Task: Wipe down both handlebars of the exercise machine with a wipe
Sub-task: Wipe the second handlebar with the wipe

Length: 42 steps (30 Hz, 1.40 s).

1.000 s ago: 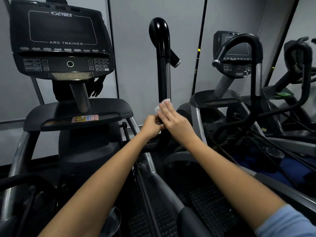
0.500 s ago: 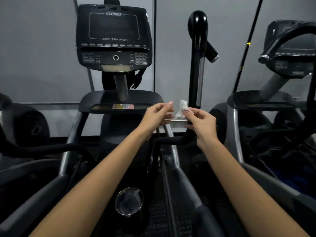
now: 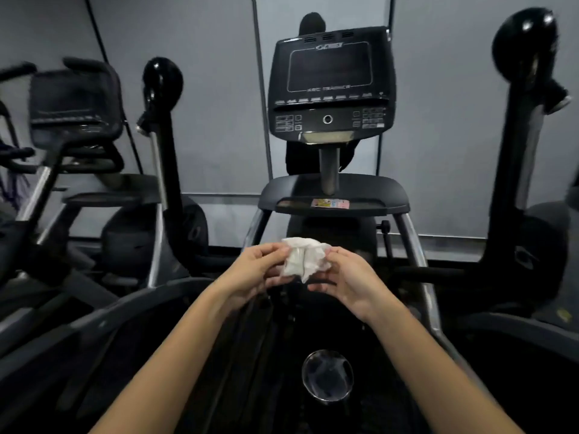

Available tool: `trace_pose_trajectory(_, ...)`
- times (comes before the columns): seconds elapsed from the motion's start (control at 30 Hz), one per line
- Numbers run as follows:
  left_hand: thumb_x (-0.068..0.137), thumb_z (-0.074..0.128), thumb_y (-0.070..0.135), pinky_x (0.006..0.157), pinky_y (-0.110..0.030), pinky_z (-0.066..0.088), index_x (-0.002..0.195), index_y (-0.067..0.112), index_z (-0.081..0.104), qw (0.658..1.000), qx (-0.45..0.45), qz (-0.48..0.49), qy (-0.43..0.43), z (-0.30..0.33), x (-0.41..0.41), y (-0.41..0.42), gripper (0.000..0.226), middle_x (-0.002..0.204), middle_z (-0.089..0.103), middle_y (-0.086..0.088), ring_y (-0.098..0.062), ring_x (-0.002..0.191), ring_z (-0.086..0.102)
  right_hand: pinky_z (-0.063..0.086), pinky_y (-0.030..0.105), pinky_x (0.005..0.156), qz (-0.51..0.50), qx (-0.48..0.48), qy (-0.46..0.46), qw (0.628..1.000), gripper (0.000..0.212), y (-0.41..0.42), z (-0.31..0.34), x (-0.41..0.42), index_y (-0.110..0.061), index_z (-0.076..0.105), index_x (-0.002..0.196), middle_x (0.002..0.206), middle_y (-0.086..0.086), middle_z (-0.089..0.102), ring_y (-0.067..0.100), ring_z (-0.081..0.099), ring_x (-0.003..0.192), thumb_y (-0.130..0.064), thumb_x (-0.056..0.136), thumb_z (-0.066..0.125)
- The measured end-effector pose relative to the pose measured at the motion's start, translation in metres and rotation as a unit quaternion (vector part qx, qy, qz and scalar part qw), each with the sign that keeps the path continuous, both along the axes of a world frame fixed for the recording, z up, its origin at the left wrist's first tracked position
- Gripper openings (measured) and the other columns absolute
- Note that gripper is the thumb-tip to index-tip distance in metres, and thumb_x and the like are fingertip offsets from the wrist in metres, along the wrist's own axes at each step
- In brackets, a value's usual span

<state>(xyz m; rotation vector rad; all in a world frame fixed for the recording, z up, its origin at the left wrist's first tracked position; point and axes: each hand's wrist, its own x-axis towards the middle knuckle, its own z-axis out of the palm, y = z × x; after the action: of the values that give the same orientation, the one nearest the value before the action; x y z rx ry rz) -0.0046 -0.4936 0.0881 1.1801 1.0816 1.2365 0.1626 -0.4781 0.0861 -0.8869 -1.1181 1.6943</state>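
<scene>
Person, head-camera view: two forearms, bare from elbow to wrist, no sleeve in view. Left hand (image 3: pixel 253 274) and right hand (image 3: pixel 351 283), both below the console (image 3: pixel 329 86): bare, ungloved, no rings or watch visible.

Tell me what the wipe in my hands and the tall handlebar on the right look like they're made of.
Wipe: a thin white sheet, paper or nonwoven, matte; it is crumpled into soft creases between the left hand and right hand. Whether it is damp cannot be told.
Handlebar: glossy black, likely hard plastic or a painted coating; bright highlights sit on its rounded top. A silvery strip down its side suggests metal.
</scene>
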Motion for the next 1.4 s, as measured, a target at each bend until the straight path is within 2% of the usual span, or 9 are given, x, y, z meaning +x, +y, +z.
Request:
trace_pose_trajectory(0.13,0.092,0.052,0.007,0.064,-0.023,0.051,0.076,0.012,0.059,0.991,0.0,0.016,0.135,-0.003,-0.077,-0.033,0.018,0.06,0.054,0.002,-0.006,0.056,0.051,0.049,0.027,0.071,-0.007,0.046,-0.105,0.993,0.038,-0.018,-0.005,-0.083,-0.013,0.061,0.098,0.091,0.001,0.063,0.015,0.061,0.085,-0.048,0.092,0.047)
trace_pose_trajectory(0.27,0.093,0.055,0.017,0.064,-0.021,0.05,0.091,0.006,0.066,0.977,0.036,0.004,0.212,0.004,-0.144,-0.059,0.016,0.079,0.063,-0.006,-0.013,0.072,0.059,0.052,0.018,0.074,0.094,0.223,-0.202,0.949,0.039,-0.034,-0.006,-0.147,-0.014,0.065,0.107,0.097,0.0,0.069,0.009,0.066,0.088,-0.036,0.076,0.074)
trace_pose_trajectory(0.4,0.08,0.066,0.034,0.073,-0.032,0.052,0.089,0.014,0.065,0.986,0.057,0.06,0.147,0.014,-0.196,-0.065,0.022,0.081,0.065,-0.006,-0.015,0.075,0.062,0.042,0.013,0.043,0.104,0.201,-0.168,0.959,0.02,-0.043,0.0,-0.201,0.001,0.064,0.097,0.066,0.003,0.062,0.002,0.055,0.046,-0.012,0.083,0.068)
trace_pose_trajectory(0.57,0.089,0.059,0.014,0.062,-0.017,0.054,0.097,0.004,0.062,0.995,0.029,0.054,0.079,0.019,-0.244,-0.054,0.014,0.083,0.07,-0.004,-0.009,0.073,0.068,0.049,0.015,0.055,0.022,0.183,-0.111,0.977,0.015,-0.035,0.007,-0.251,-0.007,0.067,0.096,0.084,0.005,0.069,0.009,0.064,0.069,-0.018,0.087,0.063)
trace_pose_trajectory(0.8,0.096,0.049,0.029,0.077,-0.029,0.058,0.096,0.012,0.065,0.993,-0.012,0.109,-0.037,0.025,-0.258,-0.024,0.024,0.09,0.071,-0.005,-0.016,0.082,0.069,0.044,0.009,0.051,-0.066,0.219,-0.1,0.968,0.008,-0.013,0.02,-0.286,-0.017,0.059,0.093,0.082,-0.003,0.062,0.007,0.057,0.07,-0.014,0.093,0.052)
trace_pose_trajectory(0.93,0.092,0.054,0.022,0.073,-0.03,0.057,0.089,0.009,0.063,0.991,-0.033,0.12,-0.046,0.03,-0.259,-0.01,0.017,0.077,0.067,-0.004,-0.013,0.067,0.067,0.04,0.006,0.048,-0.084,0.254,-0.126,0.955,0.017,0.0,0.022,-0.293,-0.015,0.059,0.083,0.073,-0.004,0.058,0.005,0.052,0.064,-0.014,0.095,0.047)
trace_pose_trajectory(1.1,0.085,0.054,0.013,0.086,-0.038,0.054,0.084,0.01,0.061,0.985,-0.065,0.087,-0.135,0.033,-0.265,-0.005,0.008,0.069,0.07,-0.001,-0.014,0.064,0.069,0.041,0.021,0.054,-0.03,0.134,-0.088,0.987,0.022,0.012,0.024,-0.288,-0.013,0.063,0.088,0.081,0.003,0.062,0.014,0.054,0.068,-0.019,0.096,0.043)
trace_pose_trajectory(1.2,0.085,0.056,0.015,0.087,-0.037,0.054,0.085,0.009,0.063,0.987,-0.072,0.073,-0.126,0.039,-0.261,-0.003,0.009,0.074,0.07,-0.003,-0.013,0.066,0.069,0.041,0.027,0.058,-0.001,0.079,-0.077,0.994,0.023,0.017,0.023,-0.28,-0.011,0.063,0.098,0.085,0.007,0.065,0.019,0.057,0.072,-0.021,0.095,0.042)
trace_pose_trajectory(1.4,0.087,0.057,0.007,0.069,-0.026,0.059,0.082,0.005,0.064,0.994,-0.043,0.078,-0.058,0.053,-0.255,0.008,0.01,0.069,0.069,-0.004,-0.011,0.06,0.068,0.046,0.025,0.066,-0.036,0.147,-0.074,0.986,0.025,0.028,0.019,-0.272,-0.012,0.071,0.094,0.082,-0.002,0.066,0.012,0.059,0.078,-0.016,0.091,0.046)
